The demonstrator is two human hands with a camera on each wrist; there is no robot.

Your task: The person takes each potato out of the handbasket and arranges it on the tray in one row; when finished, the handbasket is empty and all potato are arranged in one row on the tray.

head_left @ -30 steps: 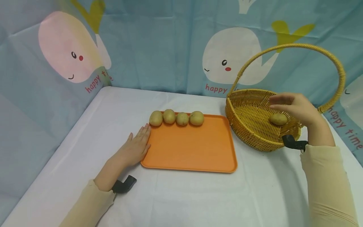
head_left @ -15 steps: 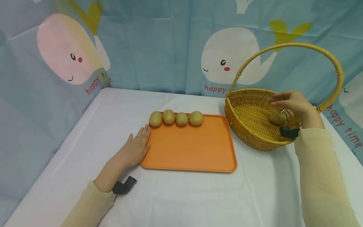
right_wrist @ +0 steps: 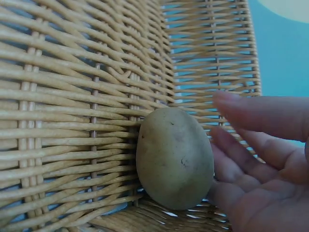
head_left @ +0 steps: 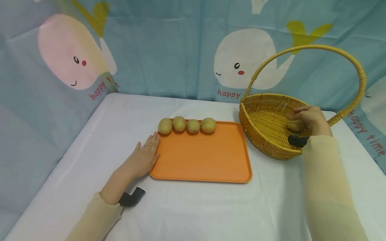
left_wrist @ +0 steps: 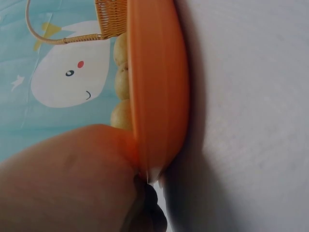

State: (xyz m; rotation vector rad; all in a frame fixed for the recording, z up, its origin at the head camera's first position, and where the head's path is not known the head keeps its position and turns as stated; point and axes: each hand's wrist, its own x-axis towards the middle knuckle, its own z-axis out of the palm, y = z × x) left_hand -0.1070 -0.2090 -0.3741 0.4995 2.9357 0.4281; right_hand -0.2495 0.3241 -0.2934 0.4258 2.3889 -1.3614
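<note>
My left hand (head_left: 143,160) lies with straight fingers along the left edge of an orange tray (head_left: 199,157), touching its rim. Several potatoes (head_left: 208,125) stand in a row at the tray's far edge. On the right, my right hand (head_left: 313,118) reaches down into a yellow wicker basket (head_left: 265,142). Inside it, a single potato (right_wrist: 175,159) rests on the woven bottom, close to the side. In the right wrist view the thumb and fingers are spread apart beside this potato, fingertips right at its surface, without closing round it.
The basket's tall arched handle (head_left: 357,67) rises over the right forearm. A white cloth (head_left: 211,211) covers the table. Behind stands a blue curtain (head_left: 169,60) printed with whales.
My right hand has come down into the basket and slightly left, its fingers now right beside the potato. The left hand, tray and row of potatoes have stayed put.
</note>
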